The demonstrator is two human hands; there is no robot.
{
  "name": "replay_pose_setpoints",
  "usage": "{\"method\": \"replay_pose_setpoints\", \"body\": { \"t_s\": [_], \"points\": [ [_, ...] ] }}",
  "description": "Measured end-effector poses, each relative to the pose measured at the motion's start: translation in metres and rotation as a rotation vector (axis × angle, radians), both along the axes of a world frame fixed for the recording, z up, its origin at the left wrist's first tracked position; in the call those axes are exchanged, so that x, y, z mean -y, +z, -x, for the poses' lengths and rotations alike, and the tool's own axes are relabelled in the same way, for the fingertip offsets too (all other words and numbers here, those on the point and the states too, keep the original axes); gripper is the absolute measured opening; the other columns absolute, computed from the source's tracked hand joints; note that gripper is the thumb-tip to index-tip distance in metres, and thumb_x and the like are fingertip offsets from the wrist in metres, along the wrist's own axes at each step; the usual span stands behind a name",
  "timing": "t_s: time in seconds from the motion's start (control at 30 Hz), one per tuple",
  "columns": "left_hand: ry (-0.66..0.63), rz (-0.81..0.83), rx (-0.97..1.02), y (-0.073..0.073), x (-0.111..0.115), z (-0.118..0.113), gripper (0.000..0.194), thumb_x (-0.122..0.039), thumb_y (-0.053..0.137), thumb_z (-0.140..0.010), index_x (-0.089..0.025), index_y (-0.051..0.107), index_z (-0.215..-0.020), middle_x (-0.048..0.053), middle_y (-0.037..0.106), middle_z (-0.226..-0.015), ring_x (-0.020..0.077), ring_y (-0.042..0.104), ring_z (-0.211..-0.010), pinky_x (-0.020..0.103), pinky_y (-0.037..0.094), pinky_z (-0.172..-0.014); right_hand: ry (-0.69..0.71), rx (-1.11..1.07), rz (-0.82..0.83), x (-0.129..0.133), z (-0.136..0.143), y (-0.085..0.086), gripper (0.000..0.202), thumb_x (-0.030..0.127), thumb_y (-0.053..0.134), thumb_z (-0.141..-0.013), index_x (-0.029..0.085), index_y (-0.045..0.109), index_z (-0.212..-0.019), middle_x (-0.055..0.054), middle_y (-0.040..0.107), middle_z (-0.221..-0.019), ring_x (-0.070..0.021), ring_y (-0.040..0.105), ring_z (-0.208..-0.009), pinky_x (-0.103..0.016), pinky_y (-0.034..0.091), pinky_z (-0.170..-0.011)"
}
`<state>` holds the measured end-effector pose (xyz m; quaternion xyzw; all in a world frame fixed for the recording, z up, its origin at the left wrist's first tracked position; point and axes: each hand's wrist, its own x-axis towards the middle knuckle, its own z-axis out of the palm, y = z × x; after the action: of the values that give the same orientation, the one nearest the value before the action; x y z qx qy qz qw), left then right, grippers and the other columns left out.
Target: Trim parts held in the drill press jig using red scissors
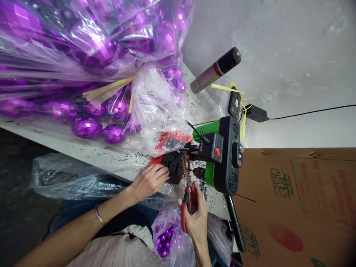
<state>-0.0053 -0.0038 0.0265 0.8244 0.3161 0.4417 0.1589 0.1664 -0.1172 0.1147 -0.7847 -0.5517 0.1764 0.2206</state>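
Your right hand [198, 221]: fingers clasping scissors [183, 216], blades toward twelve o'clock. Left hand [148, 182]: fingers on black block [175, 168], grip unclear; a blade slip could cut them.

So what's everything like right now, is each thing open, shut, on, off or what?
Scissors: open, in the right hand.
Big bag: tied, with purple balls inside.
Black block: lying down, left hand on its edge.
Tall bottle: standing up.
Red switch: can't tell if it's on.
Cardboard box: can't tell if it's open.
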Motion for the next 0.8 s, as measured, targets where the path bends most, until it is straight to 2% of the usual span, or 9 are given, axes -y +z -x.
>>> {"method": "replay_pose_setpoints", "body": {
  "t_s": [0.3,0.5,0.67,0.8],
  "points": [
    [0.001,-0.008,-0.027,0.0,-0.001,-0.001,0.018,-0.023,0.059,-0.092,-0.013,0.068,-0.104,0.008,0.073,-0.099,0.02,0.064,-0.091,0.035,0.055,-0.082,-0.125,-0.142,0.009,-0.001,0.007,-0.002,0.063,0.03,0.067,-0.08,0.022,0.047,-0.139,-0.013,0.056,-0.139,-0.0265,0.058,-0.123,-0.042,0.051,-0.1],
    [0.01,0.008,-0.021,-0.003,0.001,-0.002,0.021,-0.024,0.061,-0.09,-0.015,0.068,-0.108,0.009,0.073,-0.1,0.0202,0.064,-0.092,0.036,0.055,-0.081,-0.108,-0.054,0.031,0.005,-0.006,0.013,0.061,0.028,0.068,-0.076,0.024,0.055,-0.136,-0.01,0.063,-0.131,-0.0256,0.067,-0.109,-0.041,0.056,-0.093],
    [0.008,0.016,-0.018,-0.002,0.001,-0.002,0.02,-0.023,0.062,-0.09,-0.015,0.068,-0.108,0.008,0.073,-0.1,0.02,0.063,-0.091,0.036,0.054,-0.082,-0.103,-0.106,0.051,0.01,-0.02,0.025,0.057,0.029,0.071,-0.075,0.024,0.061,-0.131,-0.008,0.067,-0.127,-0.0274,0.066,-0.112,-0.044,0.055,-0.096],
    [0.008,-0.016,-0.029,0.0,-0.001,-0.001,0.019,-0.021,0.064,-0.089,-0.014,0.068,-0.105,0.007,0.073,-0.099,0.0197,0.062,-0.09,0.037,0.052,-0.086,-0.154,-0.154,0.054,0.007,-0.013,0.023,0.058,0.028,0.073,-0.073,0.024,0.062,-0.131,-0.008,0.066,-0.129,-0.0282,0.064,-0.115,-0.046,0.053,-0.099]
  ]
}}
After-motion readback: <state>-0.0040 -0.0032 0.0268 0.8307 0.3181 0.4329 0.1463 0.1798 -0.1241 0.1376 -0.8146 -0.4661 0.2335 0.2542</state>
